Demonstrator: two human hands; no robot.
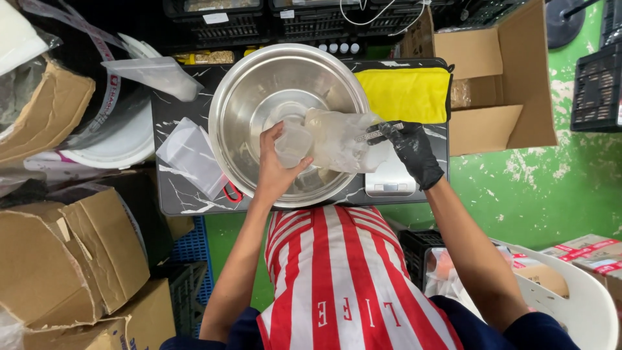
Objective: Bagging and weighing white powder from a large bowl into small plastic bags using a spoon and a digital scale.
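A large steel bowl (259, 91) sits on a small dark marble-patterned table (170, 194). My bare left hand (275, 172) grips a small clear plastic cup (293, 142) over the bowl. My right hand (414, 152), in a black glove, holds up a clear plastic bag (340, 139) by its zip top. The bag lies on its side with its mouth toward the cup. What is inside the bag and cup is too pale to tell.
A yellow cloth (405, 94) lies at the table's far right, and a white scale (391, 181) sits under the bag. Empty clear bags (188, 152) lie left of the bowl. Cardboard boxes (65, 259) crowd the left; an open box (499, 84) stands right. A white chair (576, 304) is behind me.
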